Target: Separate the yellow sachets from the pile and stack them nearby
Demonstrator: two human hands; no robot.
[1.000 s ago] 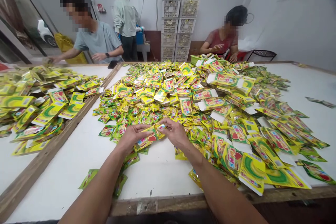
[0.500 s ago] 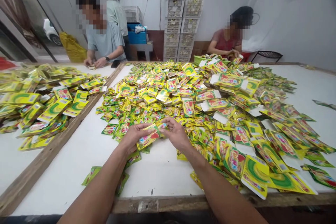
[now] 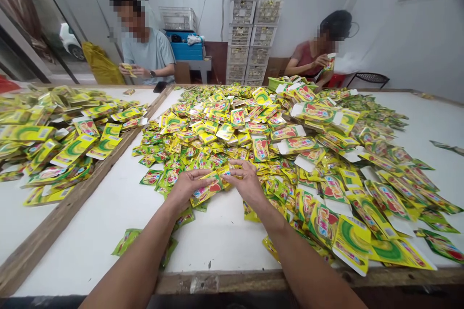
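My left hand [image 3: 184,187] grips a small yellow-and-green printed carton [image 3: 207,190] with a red fruit picture, thumb on its front face. At the carton's right end, my right hand [image 3: 248,184] has its thumb and fingers pinched together. A small yellow piece shows between these fingers; whether it is a sachet or the carton's end flap I cannot tell. Just beyond both hands lie many green-and-yellow sachets [image 3: 177,166]. Loose cartons with white open flaps [image 3: 322,222] are heaped to the right of my right hand.
A wooden strip [image 3: 72,207] divides the white table [image 3: 213,241]. Left of it is a pile of cartons [image 3: 72,149]. One sachet [image 3: 126,240] lies near my left forearm. Several people sit or stand across the table. Stacked crates [image 3: 241,34] stand against the wall.
My right fingers have shifted slightly at the carton's end, and the printed piece there now shows plain yellow. The seated person at left has raised a yellow item; the one at right lifts a carton.
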